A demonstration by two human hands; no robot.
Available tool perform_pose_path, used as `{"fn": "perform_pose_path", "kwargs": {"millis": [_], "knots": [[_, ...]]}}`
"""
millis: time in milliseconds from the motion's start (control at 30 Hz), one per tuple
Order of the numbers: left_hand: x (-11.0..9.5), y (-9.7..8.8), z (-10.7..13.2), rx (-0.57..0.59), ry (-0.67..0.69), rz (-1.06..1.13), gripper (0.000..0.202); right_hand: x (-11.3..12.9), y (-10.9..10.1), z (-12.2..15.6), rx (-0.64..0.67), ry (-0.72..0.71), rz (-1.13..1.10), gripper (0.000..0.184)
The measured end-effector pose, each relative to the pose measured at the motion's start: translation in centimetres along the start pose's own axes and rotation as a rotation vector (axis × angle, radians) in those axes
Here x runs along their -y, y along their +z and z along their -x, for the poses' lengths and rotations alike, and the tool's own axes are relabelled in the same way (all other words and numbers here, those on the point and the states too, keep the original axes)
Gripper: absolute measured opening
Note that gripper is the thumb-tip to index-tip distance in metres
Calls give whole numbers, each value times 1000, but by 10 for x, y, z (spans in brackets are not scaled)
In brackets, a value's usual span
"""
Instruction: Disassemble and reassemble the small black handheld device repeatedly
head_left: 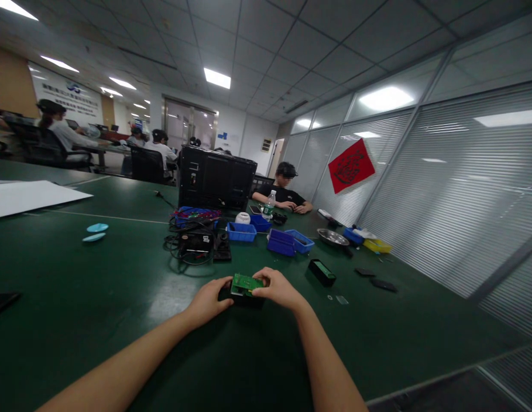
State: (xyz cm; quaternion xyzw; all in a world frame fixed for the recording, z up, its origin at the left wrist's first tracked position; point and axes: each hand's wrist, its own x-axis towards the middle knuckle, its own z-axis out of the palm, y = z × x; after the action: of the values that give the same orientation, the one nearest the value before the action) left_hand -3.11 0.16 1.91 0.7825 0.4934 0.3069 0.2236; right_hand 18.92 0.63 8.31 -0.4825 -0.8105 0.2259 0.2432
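Note:
A green circuit board (245,282) sits tilted at the top of a small black case (247,300) on the table in front of me. My left hand (209,302) grips the case's left side, thumb near its front and fingers behind. With my right hand (278,288) I pinch the circuit board's right end between thumb and fingers. A pale part shows under the board's left edge. The inside of the case is mostly hidden. To the right stands a second black case (322,272) with a green board in it.
Blue bins (241,232), a black power adapter with cables (196,240), a bottle (270,205) and a monitor (215,177) stand beyond my hands. Flat black pieces (384,285) and a metal bowl (332,237) lie right. A person (283,191) sits across the green table (133,257).

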Motion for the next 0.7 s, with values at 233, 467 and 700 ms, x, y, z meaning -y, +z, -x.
{"fn": "perform_pose_path", "kwargs": {"millis": [233, 467, 700], "knots": [[0, 0, 0, 2, -13, 15, 57, -1, 3, 0, 23, 17, 65, 31], [4, 3, -1, -32, -38, 100, 58, -5, 3, 2, 113, -18, 127, 56], [10, 6, -3, -62, -39, 147, 55, -9, 24, -4, 90, 113, 363, 52]]}}
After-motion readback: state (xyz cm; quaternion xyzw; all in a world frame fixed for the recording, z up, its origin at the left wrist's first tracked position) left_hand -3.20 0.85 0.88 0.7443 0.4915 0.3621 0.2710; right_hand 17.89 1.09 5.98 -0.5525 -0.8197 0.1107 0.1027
